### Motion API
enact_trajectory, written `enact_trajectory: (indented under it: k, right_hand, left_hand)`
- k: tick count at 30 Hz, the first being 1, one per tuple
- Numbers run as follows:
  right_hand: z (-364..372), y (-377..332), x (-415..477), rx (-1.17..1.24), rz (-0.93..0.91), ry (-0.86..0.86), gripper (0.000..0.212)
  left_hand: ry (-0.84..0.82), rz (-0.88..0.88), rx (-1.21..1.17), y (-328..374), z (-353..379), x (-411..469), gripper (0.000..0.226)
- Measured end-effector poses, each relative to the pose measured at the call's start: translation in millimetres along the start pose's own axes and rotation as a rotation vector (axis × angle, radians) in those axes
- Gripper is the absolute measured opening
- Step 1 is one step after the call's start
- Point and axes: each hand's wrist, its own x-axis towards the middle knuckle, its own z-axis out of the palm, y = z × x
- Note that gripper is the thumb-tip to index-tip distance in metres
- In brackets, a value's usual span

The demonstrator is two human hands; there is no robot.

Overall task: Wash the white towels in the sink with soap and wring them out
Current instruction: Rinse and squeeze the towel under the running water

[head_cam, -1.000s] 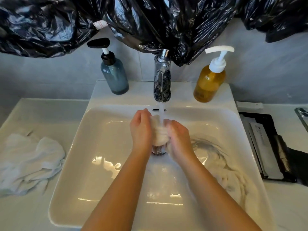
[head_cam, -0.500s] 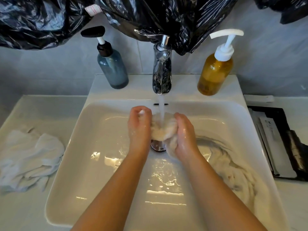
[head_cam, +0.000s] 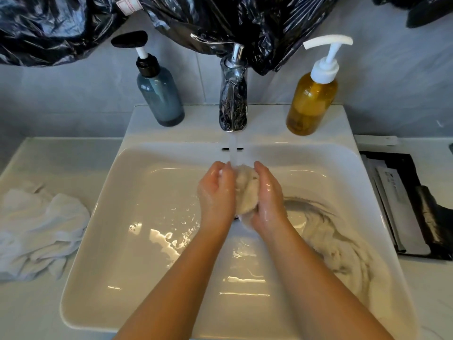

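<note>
A wet towel (head_cam: 343,249) lies along the sink's (head_cam: 105,229) 4 o'clock wall, and a heaped towel (head_cam: 41,229) sits on the bench (head_cam: 24,315) at 9 o'clock. At the basin's centre, the left hand (head_cam: 217,195) and right hand (head_cam: 267,197) curl their fingers (head_cam: 214,171) round a balled towel (head_cam: 246,190) under the running tap (head_cam: 232,99) at 12 o'clock, flanked by a blue bottle (head_cam: 159,94) and an amber bottle (head_cam: 311,99).

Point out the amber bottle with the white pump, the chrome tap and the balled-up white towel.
Amber plastic bottle with white pump (head_cam: 312,104): head view, middle of its body.
Chrome tap (head_cam: 233,99): head view, front of its spout.
Balled-up wet white towel (head_cam: 247,190): head view, bare cloth at its middle.
</note>
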Motion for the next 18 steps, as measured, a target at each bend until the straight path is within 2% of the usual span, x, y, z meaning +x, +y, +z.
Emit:
enact_trajectory:
  k: [3,5,7,8,10,12,14,16,18]
  right_hand:
    - [4.1,5.3,-4.6,0.036,-0.027,-0.016,0.052]
    - [6.6,9.9,-4.9,0.017,-0.06,-0.013,0.031]
    - [9.0,8.8,-5.7,-0.022,-0.074,0.016,0.008]
    - [9.9,7.3,-5.1,-0.055,-0.09,0.043,0.005]
    - [11.5,6.4,-4.1,-0.113,-0.136,0.064,0.012]
    - [11.2,7.4,-3.0,-0.102,-0.157,0.048,0.023]
    - [10.8,5.8,-3.1,-0.071,-0.162,0.041,0.025]
    - [10.7,4.4,-1.6,-0.035,-0.132,-0.038,0.021]
    - [13.6,7.0,-1.9,-0.034,-0.062,-0.103,0.037]
  left_hand:
    - [0.017,0.153,0.072,5.2,5.3,-18.1,0.027]
    - [0.08,0.156,0.178,3.8,11.1,-7.4,0.031]
    - [0.072,0.063,0.235,-3.9,12.2,15.0,0.043]
    - [0.062,0.005,0.234,-8.4,10.0,26.9,0.047]
    - [0.069,-0.083,0.122,-14.9,2.1,40.8,0.045]
    - [0.059,-0.086,0.004,-15.1,-5.9,35.0,0.039]
    - [0.018,0.003,-0.026,-9.3,-9.2,13.4,0.035]
    - [-0.009,0.136,0.032,-2.9,-6.1,-8.0,0.029]
    - [0.037,0.193,0.173,-3.2,2.8,-10.1,0.029]
